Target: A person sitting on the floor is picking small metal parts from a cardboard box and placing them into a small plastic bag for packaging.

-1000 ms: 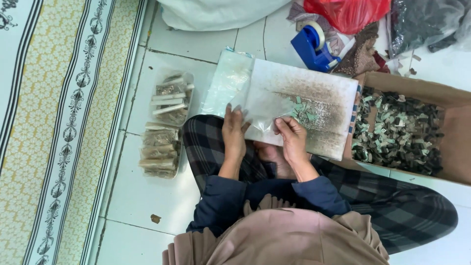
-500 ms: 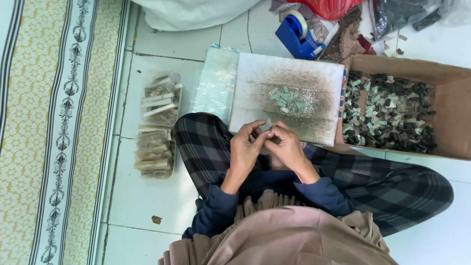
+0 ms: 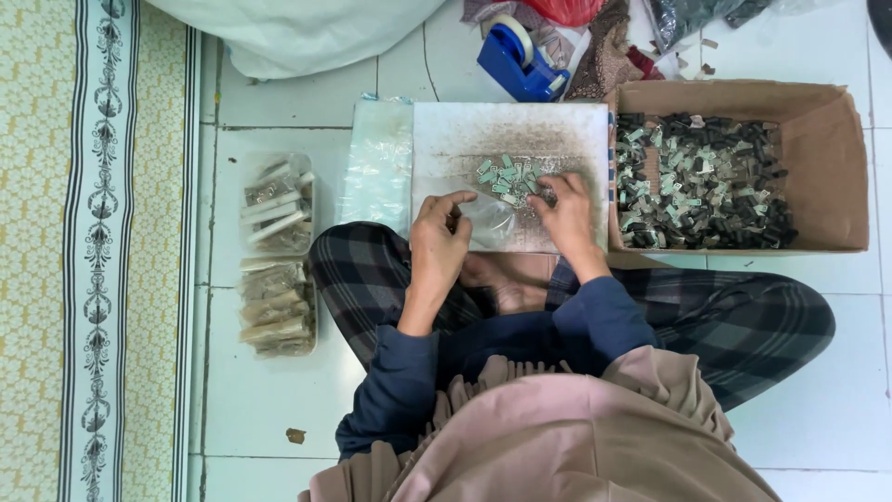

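dark navy long sleeves, covering both arms down to the wrists, cuffs a little loose. left hand (image 3: 439, 244) and right hand (image 3: 564, 216) bare, without rings or gloves. dusty pink cloth with gathered pleats at 6 o'clock. wide trousers in dark grey and black check, spreading toward 3 and 9 o'clock.

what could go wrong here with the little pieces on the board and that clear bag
The small pile of pieces lies loose on the flat board, which shows no raised edge; the right hand sweeping at it could push some onto the tiled floor. The clear bag held by the left hand looks limp, so pieces might miss its mouth.
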